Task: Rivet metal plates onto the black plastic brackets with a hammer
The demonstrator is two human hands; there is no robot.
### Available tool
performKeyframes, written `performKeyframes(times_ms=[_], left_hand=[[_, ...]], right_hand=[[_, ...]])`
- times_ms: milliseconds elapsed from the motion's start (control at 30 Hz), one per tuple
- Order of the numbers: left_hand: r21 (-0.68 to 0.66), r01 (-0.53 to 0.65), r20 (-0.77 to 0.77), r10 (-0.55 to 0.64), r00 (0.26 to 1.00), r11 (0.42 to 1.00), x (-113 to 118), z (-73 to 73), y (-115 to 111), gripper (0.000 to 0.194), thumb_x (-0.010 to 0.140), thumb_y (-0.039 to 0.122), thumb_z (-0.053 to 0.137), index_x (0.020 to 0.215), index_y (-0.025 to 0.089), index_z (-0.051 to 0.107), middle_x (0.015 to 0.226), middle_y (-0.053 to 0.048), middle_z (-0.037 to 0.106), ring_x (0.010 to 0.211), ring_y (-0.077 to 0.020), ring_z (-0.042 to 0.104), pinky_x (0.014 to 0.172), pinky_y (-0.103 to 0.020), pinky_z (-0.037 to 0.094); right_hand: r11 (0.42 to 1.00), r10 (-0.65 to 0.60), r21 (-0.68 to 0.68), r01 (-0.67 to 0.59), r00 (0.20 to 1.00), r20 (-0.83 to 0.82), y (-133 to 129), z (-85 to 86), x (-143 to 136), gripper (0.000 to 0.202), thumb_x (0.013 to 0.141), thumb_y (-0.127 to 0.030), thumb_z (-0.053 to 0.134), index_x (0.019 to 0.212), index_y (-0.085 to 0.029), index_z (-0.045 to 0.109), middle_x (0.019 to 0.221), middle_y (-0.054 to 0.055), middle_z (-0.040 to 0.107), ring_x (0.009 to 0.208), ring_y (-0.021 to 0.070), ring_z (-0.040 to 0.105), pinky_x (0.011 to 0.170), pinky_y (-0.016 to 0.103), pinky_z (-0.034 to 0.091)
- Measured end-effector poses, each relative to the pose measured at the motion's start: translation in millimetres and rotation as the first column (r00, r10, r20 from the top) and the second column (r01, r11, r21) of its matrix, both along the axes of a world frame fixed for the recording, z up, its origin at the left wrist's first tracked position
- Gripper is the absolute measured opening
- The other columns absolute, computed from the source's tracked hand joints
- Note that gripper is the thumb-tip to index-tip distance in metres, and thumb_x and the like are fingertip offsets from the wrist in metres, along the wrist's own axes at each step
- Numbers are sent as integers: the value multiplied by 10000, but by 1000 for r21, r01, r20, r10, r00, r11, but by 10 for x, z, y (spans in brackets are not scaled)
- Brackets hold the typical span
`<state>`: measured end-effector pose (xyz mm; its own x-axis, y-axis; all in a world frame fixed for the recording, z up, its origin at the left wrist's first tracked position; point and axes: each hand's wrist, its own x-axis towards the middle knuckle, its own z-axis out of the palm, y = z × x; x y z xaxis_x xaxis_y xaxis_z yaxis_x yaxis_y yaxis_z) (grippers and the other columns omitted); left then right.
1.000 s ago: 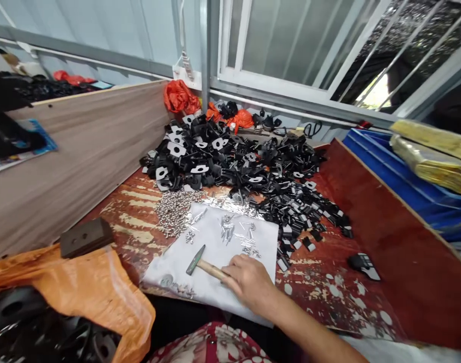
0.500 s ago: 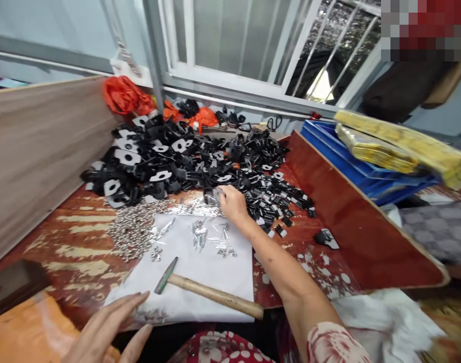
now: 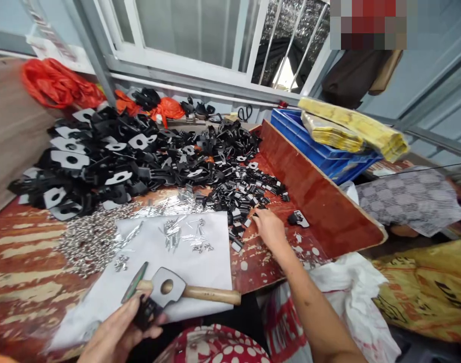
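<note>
My left hand (image 3: 119, 322) grips a black plastic part with a grey holed plate (image 3: 169, 287), held over the hammer (image 3: 211, 294) at the front of the white sheet (image 3: 218, 252). The hammer's wooden handle points right and its green head shows behind the part. At the right edge of the small black clips (image 3: 240, 199), my right hand (image 3: 270, 227) has its fingers closed together. A bit of something dark shows at its fingertips, too small to name for certain. Thin metal pins (image 3: 172, 234) and tiny silver pieces (image 3: 120, 263) lie on the sheet.
Larger black parts with grey plates (image 3: 69, 160) are heaped at the back left, beside a pile of small silver pieces (image 3: 88, 239). A red-brown board (image 3: 309, 191) borders the right side. Beyond it stands a blue crate (image 3: 328, 156) with yellow bundles (image 3: 351, 126). One loose black part (image 3: 298, 219) lies near the board.
My left hand, formerly bare with fingers spread, now holds the holed part over the hammer. My right hand has moved from the larger parts to the small clips. The view has swung right.
</note>
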<state>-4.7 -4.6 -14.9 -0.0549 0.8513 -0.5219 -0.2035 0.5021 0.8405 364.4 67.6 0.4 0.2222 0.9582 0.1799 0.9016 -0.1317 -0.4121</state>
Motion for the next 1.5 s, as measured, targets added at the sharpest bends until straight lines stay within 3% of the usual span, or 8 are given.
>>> performKeyframes(times_ms=[133,333,467,667,1000,1133,1367,1500], left_hand=[[-131,-9,204,36,978,991,45,100,-36,608,523,587,929,964,195,786,789,-78,769,800,-380,762,682,-452,633],[28,20,-144,-15,990,999,29,175,-94,481,521,598,911,800,215,828,1344,-111,637,1357,-380,476,685,-255,586],[-30,190,9,-190,982,981,89,290,-59,396,578,527,912,682,167,782,1299,-115,604,1014,-291,621,562,-240,561],[27,154,210,-157,965,988,430,411,-21,339,609,437,928,787,171,817,1148,-78,594,801,-176,588,607,-265,605],[45,157,324,-163,932,987,411,359,-98,308,665,454,900,795,189,811,938,-56,651,668,-140,574,555,-236,563],[23,142,376,-140,916,990,412,268,-110,293,675,435,900,785,183,800,869,-38,637,618,-122,571,539,-222,541],[83,138,352,-159,923,987,378,225,-125,265,736,431,853,778,176,792,940,-45,566,712,-139,552,533,-205,533],[74,140,323,-156,933,987,336,252,-120,278,718,437,861,765,172,789,976,-52,574,727,-140,553,557,-207,542]], right_hand=[[1000,-27,3,27,999,32,105,-241,342,264,888,-137,632,1136,-158,721,1100,137,717,1051,254,657,959,377,503],[994,-73,82,71,997,19,38,-307,323,350,897,-143,542,1205,-170,706,1101,112,681,973,224,663,916,350,515],[966,142,231,-113,983,-112,-201,-33,-179,266,966,-212,505,1082,-202,744,1065,83,715,999,206,668,975,362,512],[753,638,407,-517,726,-257,-530,170,-1380,266,929,-135,528,1056,-249,732,907,7,735,852,162,665,1206,542,292],[761,638,471,-446,646,-419,-646,37,-1604,307,917,-115,521,1076,-284,722,772,-24,674,732,146,637,1156,550,368],[755,630,448,-479,720,-291,-730,-34,-1636,426,901,-95,487,1190,-317,709,779,-19,677,750,169,642,1153,584,353],[885,464,313,-345,709,-532,-675,-153,-1711,229,937,-185,535,944,-255,753,797,5,736,722,172,674,1107,523,428],[825,559,353,-442,731,-392,-684,-131,-1759,310,943,-144,482,1045,-273,745,772,-5,691,743,173,637,1164,578,323]])
